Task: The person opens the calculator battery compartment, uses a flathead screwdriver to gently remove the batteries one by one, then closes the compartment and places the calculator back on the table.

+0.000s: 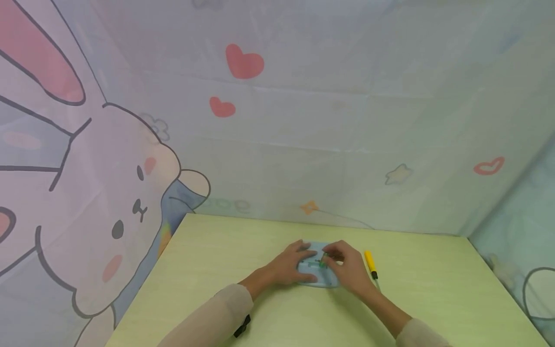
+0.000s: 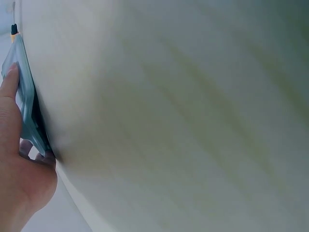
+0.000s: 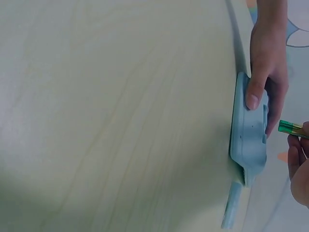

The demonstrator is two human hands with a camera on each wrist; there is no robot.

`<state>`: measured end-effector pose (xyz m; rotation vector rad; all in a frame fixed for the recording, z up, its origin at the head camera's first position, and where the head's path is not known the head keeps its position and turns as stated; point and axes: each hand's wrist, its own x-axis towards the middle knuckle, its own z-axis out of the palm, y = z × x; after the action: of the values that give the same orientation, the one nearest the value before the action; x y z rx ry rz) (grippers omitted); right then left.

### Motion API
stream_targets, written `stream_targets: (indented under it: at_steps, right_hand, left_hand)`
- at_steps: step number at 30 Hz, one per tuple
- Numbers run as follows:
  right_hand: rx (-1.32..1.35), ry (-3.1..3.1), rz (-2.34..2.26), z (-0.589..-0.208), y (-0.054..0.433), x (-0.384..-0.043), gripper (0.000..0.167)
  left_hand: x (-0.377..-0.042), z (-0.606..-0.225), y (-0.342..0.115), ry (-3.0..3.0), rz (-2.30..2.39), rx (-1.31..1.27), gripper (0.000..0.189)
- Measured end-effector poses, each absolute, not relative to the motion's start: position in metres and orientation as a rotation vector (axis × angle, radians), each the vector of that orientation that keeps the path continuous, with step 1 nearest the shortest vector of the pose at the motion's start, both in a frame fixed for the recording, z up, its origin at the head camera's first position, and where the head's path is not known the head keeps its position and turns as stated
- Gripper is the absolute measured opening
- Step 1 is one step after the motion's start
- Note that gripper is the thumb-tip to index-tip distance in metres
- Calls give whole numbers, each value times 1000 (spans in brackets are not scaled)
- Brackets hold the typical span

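Observation:
A pale blue, rounded plastic device (image 1: 318,279) lies on the table with a long slot in its upper side. My left hand (image 1: 288,265) grips its left end, thumb and fingers spread over the face. In the left wrist view, fingers of the left hand (image 2: 24,169) also bend at the device's end. Over the slot, my right hand (image 1: 349,267) pinches a small green battery (image 1: 323,260) between thumb and fingertips. The right wrist view shows the green and gold battery (image 3: 291,128) sticking out from the right fingers, above the device (image 3: 251,130).
A screwdriver (image 1: 370,262) with a yellow and black handle lies right of my right hand. Beside the device's end is a pale blue strip (image 3: 231,205). Behind the light wood table (image 1: 243,236) hangs a printed cloth (image 1: 325,120).

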<state>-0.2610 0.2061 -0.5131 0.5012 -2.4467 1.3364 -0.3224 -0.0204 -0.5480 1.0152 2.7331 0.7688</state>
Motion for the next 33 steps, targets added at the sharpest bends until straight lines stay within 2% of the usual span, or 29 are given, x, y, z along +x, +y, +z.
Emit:
stream_targets:
  at_steps: [12,33]
  right_hand:
    - [420,-2531,1313,-503,215,-251,16]
    - [349,-2521,1292,-510,229,-255,15]
  left_hand:
    - [-320,-546,-21,2727,766,1024,79]
    - [-321,-547,-20,2738,761,1021,80]
